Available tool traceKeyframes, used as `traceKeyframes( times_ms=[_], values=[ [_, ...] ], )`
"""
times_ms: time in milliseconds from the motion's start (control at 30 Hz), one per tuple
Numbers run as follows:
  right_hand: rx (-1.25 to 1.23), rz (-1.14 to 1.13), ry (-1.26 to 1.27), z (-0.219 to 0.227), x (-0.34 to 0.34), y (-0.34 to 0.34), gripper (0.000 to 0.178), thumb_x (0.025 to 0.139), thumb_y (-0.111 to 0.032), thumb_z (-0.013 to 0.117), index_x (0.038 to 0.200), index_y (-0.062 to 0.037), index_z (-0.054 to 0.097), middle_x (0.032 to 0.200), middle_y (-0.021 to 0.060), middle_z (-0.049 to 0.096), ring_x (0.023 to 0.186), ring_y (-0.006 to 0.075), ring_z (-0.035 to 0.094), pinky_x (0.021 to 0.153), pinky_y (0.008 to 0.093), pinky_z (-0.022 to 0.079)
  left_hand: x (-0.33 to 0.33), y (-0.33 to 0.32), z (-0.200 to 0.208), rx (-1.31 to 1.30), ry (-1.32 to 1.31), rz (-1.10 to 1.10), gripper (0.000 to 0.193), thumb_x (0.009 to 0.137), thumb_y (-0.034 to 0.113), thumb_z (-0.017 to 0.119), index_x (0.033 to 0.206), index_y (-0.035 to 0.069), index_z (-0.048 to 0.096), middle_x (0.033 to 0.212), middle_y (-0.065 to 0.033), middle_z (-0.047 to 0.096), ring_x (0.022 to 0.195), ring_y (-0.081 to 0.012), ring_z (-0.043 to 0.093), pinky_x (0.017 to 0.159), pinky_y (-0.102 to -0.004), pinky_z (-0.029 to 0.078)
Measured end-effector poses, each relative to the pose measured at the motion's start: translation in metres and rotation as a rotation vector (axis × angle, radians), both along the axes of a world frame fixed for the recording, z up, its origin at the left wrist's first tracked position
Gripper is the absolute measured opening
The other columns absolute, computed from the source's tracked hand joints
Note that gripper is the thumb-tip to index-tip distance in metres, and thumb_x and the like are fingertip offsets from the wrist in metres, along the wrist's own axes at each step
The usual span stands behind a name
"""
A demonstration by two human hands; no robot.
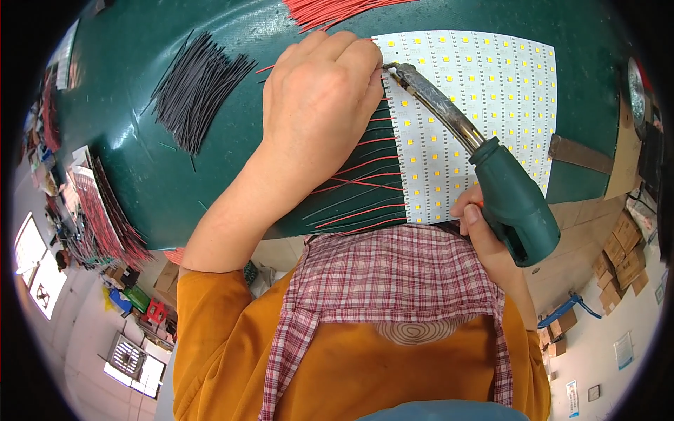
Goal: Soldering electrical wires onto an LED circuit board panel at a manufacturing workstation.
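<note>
A white LED board (484, 105) with rows of yellow chips lies on the green table. Red and black wires (368, 165) stick out in a row from its left edge. My left hand (316, 88) is closed at the far left corner, with a red wire (265, 69) poking out past its knuckles; the fingertips are hidden beneath the hand. My right hand (484, 228) is wrapped at the green handle of a soldering iron (516, 200), partly hidden behind it. The iron's dark tip meets the board's left edge right beside my left fingers.
A pile of black wires (200, 91) lies left of my left hand, and red wires (337, 10) lie at the far edge. Wired strips (105, 200) hang over the table's left end. A flat metal bar (581, 154) sits right of the board.
</note>
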State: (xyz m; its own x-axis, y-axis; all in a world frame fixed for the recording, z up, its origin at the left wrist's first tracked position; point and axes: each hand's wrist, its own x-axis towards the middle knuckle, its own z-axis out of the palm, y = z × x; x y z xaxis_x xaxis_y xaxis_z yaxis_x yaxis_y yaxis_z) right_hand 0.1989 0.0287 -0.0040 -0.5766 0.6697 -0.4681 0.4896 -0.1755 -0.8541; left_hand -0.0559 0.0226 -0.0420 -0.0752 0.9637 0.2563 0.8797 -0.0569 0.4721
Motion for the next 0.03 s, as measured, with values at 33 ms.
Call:
traceKeyframes(
  times_ms=[33],
  values=[
    [-0.026, -0.002, -0.009, 0.0019, -0.0003, 0.0013, 0.013, 0.088, -0.003, 0.059, 0.1, -0.0021, 0.062, 0.087, 0.0072, 0.065, 0.079, 0.0172, 0.062, 0.072, 0.0292, 0.051, 0.0003, -0.0001, 0.0014, -0.01, 0.009, 0.002, 0.007, 0.074, 0.005, 0.066, 0.079, 0.003, 0.061, 0.074, -0.0079, 0.06, 0.07, -0.0249, 0.057, 0.062, -0.0341, 0.046]
  ],
)
